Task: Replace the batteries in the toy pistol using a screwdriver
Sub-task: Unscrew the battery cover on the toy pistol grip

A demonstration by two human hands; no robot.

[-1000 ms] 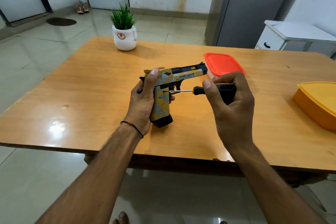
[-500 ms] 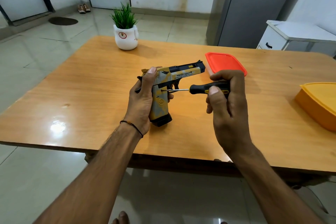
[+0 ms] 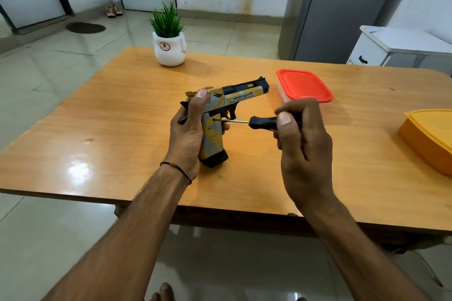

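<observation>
Toy pistol (image 3: 221, 105) gripped by left hand (image 3: 188, 134), screwdriver (image 3: 259, 121) tip touching grip.

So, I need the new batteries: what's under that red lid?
Under the red lid only the wall of a pale container shows, sitting on the table. The lid covers the inside, so its contents cannot be seen.

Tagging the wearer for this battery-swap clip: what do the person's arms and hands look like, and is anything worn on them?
No gloves on the left hand or right hand, and no sleeves show on the left forearm or right forearm. The only item worn is a thin dark thread bracelet with a small orange bead, on the left wrist. No rings or watch show.
</observation>
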